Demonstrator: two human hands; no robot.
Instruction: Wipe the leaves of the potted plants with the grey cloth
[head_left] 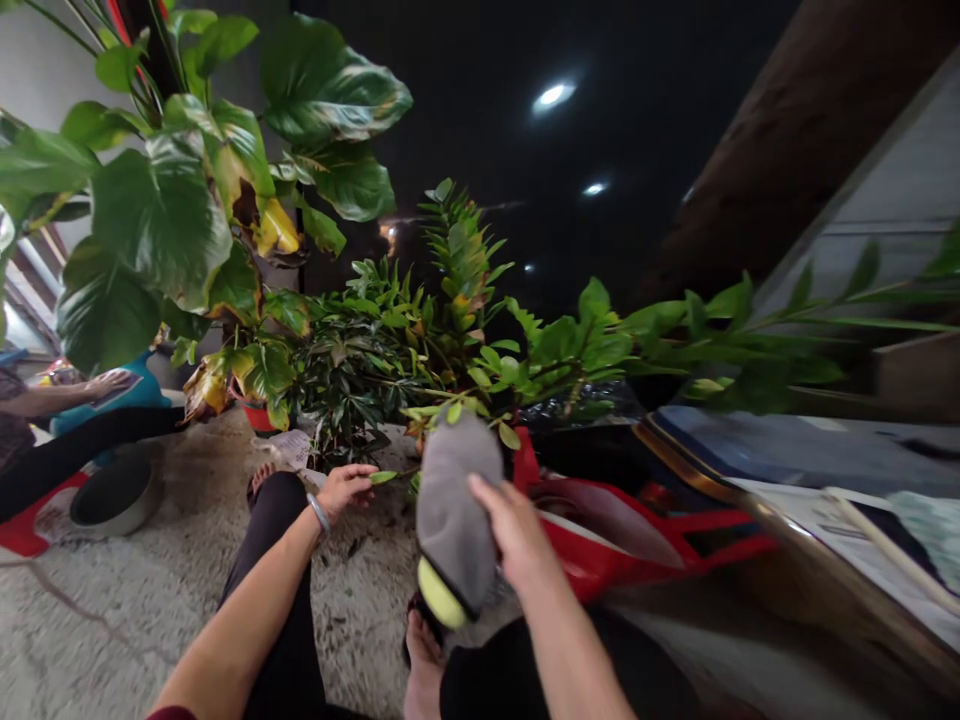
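My right hand (514, 530) grips a grey, soft-looking oval pad (459, 490) with a yellow-green end, its thumb pressed on the near face. The pad is slightly blurred and hangs in front of the potted plants. To its left, my left hand (347, 492), with a bracelet on the wrist, is closed on a thin leafy stem, and a small green leaf (384, 478) sticks out past the fingertips. Directly behind both hands stands a low bushy plant (345, 370); a leafy branch (577, 350) spreads to the right.
A red bag (600, 540) sits right of my right hand, beside a cluttered surface (832, 500). At the left are a grey basin (116, 495) and another person's arm (60, 393). A large-leaved plant (161, 215) towers at the upper left. Rough concrete floor (127, 620) lies below.
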